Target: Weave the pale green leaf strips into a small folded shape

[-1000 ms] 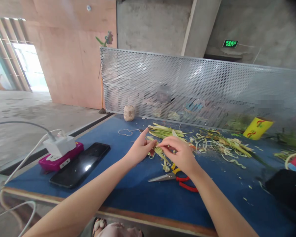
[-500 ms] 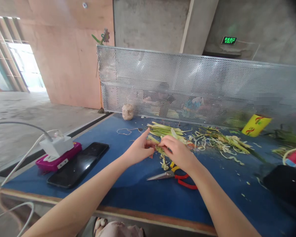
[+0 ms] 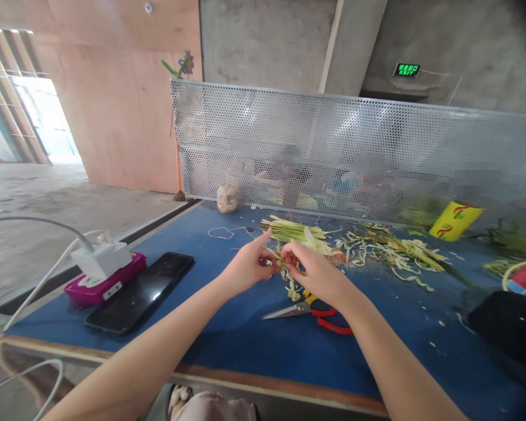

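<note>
My left hand (image 3: 249,266) and my right hand (image 3: 318,270) meet above the blue table, fingertips nearly touching. Between them they pinch a small yellow-green plant strip (image 3: 281,264), mostly covered by the fingers. My left thumb and fingers close around its near end, with one finger pointing up. The right fingers are curled onto the other side. Below the right hand lie scissors (image 3: 284,312) with red and yellow handles, blades towards the left. Pale plant scraps (image 3: 293,291) rest beside them. Just behind the hands is a bundle of green stalks (image 3: 296,227).
Shredded leaves and stalks (image 3: 403,251) spread over the right. A yellow roll (image 3: 456,221) stands by the perforated metal screen (image 3: 254,128). At left are a black phone (image 3: 142,295), a purple power strip (image 3: 87,289) and cables. A wrapped ball (image 3: 227,199) and string (image 3: 221,234) lie farther back.
The fingers of both hands have shifted slightly around the plant strip, the right fingertips curling in and the left thumb moving up. The scissors and the scraps stay in place.
</note>
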Demonstrator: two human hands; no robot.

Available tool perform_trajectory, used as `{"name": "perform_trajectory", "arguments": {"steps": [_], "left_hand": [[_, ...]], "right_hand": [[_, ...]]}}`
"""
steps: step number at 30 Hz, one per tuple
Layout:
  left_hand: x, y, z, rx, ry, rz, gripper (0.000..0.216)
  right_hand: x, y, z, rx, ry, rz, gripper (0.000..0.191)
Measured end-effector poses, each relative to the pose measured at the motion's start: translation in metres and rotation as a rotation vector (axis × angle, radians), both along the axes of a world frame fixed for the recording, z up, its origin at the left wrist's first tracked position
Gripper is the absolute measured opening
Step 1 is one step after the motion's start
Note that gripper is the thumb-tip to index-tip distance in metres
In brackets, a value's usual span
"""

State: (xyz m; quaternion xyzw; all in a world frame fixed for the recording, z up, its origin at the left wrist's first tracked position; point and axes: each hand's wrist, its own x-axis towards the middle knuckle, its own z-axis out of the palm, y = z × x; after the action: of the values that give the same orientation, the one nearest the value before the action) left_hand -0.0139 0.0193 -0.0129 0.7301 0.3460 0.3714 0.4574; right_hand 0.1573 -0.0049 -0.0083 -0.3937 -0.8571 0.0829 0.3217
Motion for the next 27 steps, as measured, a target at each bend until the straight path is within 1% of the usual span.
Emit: {"name": "perform_trajectory", "arguments": {"steps": [6, 11, 15, 20, 23, 25, 27], "left_hand": [[-0.0019, -0.0012, 0.0029, 0.137, 0.069, 0.049, 0.081], [-0.0029, 0.0016, 0.0009, 0.270, 0.130, 0.063, 0.079], [-0.0014, 0.0010, 0.0013, 0.335, 0.152, 0.103, 0.080], [-0.0004, -0.0020, 0.0024, 0.364, 0.126, 0.095, 0.081], [-0.0002, -0.0029, 0.0026, 0.354, 0.100, 0.085, 0.081], [0.0000, -0.0034, 0.0032, 0.323, 0.044, 0.068, 0.081], [0.0004, -0.0040, 0.0049, 0.258, -0.057, 0.037, 0.082]], "right_hand": [[0.0003, 0.0013, -0.0012, -0.017, 0.082, 0.020, 0.021], [0.0001, 0.0019, -0.0028, -0.028, 0.089, 0.014, 0.024], [-0.0001, 0.0009, -0.0018, -0.023, 0.092, 0.000, 0.024], [0.0016, -0.0022, 0.0023, 0.011, 0.029, -0.004, 0.026], [0.0029, -0.0030, 0.0034, 0.040, -0.011, 0.011, 0.026], [0.0025, -0.0029, 0.0032, 0.060, 0.016, 0.024, 0.027], [0.0010, -0.0025, 0.0025, 0.062, 0.112, 0.036, 0.030]]}}
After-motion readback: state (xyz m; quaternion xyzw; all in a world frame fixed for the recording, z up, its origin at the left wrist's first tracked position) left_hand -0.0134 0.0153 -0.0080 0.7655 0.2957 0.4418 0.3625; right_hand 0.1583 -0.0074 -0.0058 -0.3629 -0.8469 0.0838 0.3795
